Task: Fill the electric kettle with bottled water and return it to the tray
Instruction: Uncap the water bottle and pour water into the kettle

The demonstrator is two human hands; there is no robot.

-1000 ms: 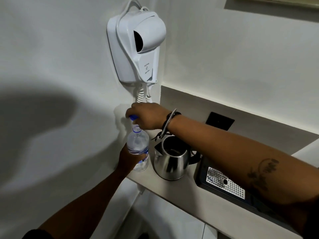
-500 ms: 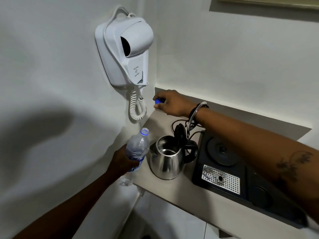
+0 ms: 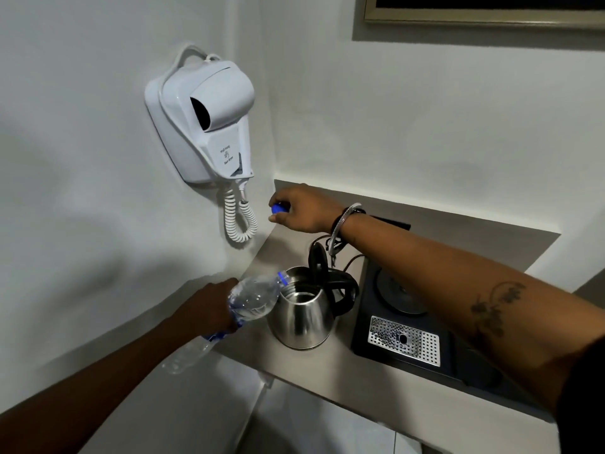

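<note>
Shelf (image 3: 327, 371): tilted bottle (image 3: 253, 301) in left fingers (image 3: 226, 309) (mouth at kettle (image 3: 302, 317)).

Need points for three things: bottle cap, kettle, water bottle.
bottle cap (image 3: 279, 208), head view, on the blue cap where it shows between the right hand's fingers.
kettle (image 3: 301, 317), head view, on the middle of its steel body.
water bottle (image 3: 253, 298), head view, on its clear shoulder beyond the left hand.

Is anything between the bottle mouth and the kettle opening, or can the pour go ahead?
Nothing visible blocks it. The kettle lid is flipped up at the back, the blue cap is off in the right hand, and the left hand tilts the bottle with its neck at the kettle's rim.
</note>
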